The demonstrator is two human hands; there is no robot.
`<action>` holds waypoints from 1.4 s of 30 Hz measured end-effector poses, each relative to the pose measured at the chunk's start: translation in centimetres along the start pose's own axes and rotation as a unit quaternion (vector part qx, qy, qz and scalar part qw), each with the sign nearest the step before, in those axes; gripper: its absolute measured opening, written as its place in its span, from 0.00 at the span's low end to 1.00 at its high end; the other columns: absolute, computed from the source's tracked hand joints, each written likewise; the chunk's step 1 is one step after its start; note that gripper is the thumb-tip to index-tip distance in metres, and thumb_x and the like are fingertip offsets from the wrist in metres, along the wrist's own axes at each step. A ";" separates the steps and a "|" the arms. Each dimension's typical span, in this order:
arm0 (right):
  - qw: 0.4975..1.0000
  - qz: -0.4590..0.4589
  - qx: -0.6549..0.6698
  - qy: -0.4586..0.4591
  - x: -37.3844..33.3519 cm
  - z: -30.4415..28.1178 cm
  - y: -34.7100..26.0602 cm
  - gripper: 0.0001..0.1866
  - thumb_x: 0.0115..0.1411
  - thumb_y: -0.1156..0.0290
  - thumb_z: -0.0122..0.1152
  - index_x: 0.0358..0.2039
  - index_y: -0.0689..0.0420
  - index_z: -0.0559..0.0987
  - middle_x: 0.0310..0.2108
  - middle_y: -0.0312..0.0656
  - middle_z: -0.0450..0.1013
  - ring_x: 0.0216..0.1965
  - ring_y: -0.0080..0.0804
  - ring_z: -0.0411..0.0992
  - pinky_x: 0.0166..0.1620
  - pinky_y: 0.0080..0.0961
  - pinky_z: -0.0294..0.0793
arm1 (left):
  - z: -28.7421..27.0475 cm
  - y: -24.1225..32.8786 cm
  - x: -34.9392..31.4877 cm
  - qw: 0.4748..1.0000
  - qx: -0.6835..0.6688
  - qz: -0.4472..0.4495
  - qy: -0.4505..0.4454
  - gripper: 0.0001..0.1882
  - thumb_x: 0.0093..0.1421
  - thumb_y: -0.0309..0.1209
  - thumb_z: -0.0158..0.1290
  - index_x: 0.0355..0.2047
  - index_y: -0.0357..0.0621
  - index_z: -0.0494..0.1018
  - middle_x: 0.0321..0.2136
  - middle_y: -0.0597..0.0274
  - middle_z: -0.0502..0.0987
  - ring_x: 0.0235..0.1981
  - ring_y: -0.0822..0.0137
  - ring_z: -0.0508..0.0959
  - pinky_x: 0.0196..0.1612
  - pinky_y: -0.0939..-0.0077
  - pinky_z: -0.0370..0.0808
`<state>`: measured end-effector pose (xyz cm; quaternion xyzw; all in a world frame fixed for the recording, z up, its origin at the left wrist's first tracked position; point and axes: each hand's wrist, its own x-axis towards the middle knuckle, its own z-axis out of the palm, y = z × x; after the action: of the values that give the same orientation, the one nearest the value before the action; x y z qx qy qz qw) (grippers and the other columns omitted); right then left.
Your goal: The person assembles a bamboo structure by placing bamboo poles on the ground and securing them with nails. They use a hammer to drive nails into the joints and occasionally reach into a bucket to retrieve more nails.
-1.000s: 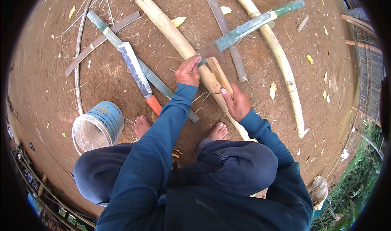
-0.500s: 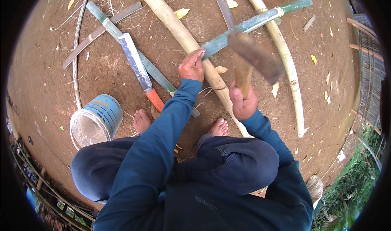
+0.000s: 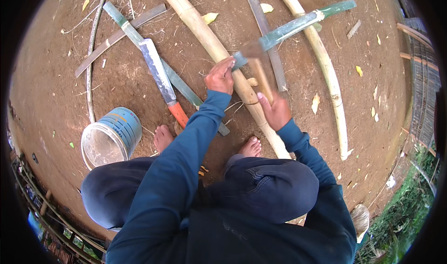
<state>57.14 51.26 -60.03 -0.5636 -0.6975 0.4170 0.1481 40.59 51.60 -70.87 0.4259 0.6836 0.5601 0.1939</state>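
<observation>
Fingers of the right hand have swung the wooden mallet down onto the blade.

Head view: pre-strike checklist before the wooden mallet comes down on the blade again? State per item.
1. Left hand steadying the knife blade on the bamboo pole: ok, the hand sits at the blade where it crosses the pole.
2. Right hand gripping the wooden mallet: ok, fist closed on the handle.
3. Left fingers away from the strike spot: cannot tell, the mallet head is blurred and close.
4. Bare feet away from the pole: not ok, one foot lies right beside it.
5. Spare machete out of the way: ok, flat on the dirt to the left.
6. Bucket off the pole: ok.
</observation>
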 end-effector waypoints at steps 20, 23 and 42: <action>0.954 -0.211 -0.206 0.053 15.0 2.6 2.7 0.23 0.60 0.58 0.52 0.44 0.69 0.71 0.49 0.62 0.66 0.58 0.53 0.58 0.64 0.42 0.48 | -1.6 -2.1 -0.9 0.891 -0.242 -0.384 -0.021 0.10 0.57 0.27 0.55 0.35 0.31 0.71 0.26 0.60 0.75 0.23 0.74 0.75 0.25 0.82 0.76; 0.955 -0.202 -0.210 0.050 15.0 2.3 2.7 0.27 0.60 0.55 0.51 0.45 0.69 0.70 0.49 0.63 0.66 0.58 0.53 0.59 0.63 0.40 0.50 | -1.8 -2.2 -0.8 0.899 -0.223 -0.376 -0.041 0.09 0.57 0.26 0.54 0.35 0.31 0.71 0.26 0.60 0.75 0.23 0.73 0.76 0.25 0.81 0.76; 0.986 -0.020 0.162 0.041 -1.4 0.9 -0.7 0.18 0.61 0.59 0.52 0.40 0.64 0.73 0.23 0.52 0.72 0.25 0.41 0.74 0.31 0.32 0.71 | -1.4 -1.5 -0.7 0.889 -0.247 -0.382 -0.044 0.07 0.59 0.25 0.52 0.34 0.32 0.71 0.28 0.60 0.74 0.26 0.72 0.75 0.31 0.78 0.79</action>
<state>56.52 49.64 -59.64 -0.5350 -0.6249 0.4981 0.2742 39.39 50.16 -71.96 0.0945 0.6236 0.5745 0.5217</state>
